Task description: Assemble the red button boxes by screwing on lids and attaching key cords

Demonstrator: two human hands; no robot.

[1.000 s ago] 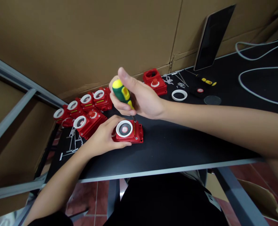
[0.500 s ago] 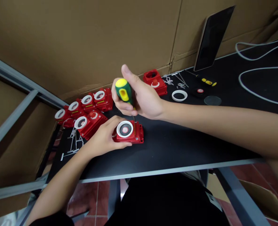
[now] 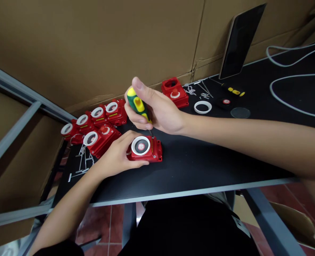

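On the black table (image 3: 189, 167), toward its front edge: the red box (image 3: 156, 148), pinched at its left end by my left hand (image 3: 118, 153), thumb on the near side, fingers on the far side.
Over the box: my right hand (image 3: 157, 110), curled round the green-and-yellow screwdriver (image 3: 136, 102), thumb sticking up; its shaft slants down to the box's far right corner.
Past my left wrist: metal T-bars (image 3: 80, 170) in a loose heap, a knobbed box (image 3: 104, 140), then four ringed boxes (image 3: 117, 115) crowded in a row.
Past my right arm: a loose white ring (image 3: 210, 107), a clear disc (image 3: 240, 113), a spare screwdriver (image 3: 236, 91) and an open-holed red housing (image 3: 182, 100).
At the back: a dark panel (image 3: 239, 46) leaning on the cardboard wall (image 3: 106, 46).
Red box's look: lying flat, glossy, a thick white ring round a dark window with a red-and-white centre; a screw in the near right corner.
Hard to see: the box's left end, under my hand; whether the screwdriver's tip sits in a screw.
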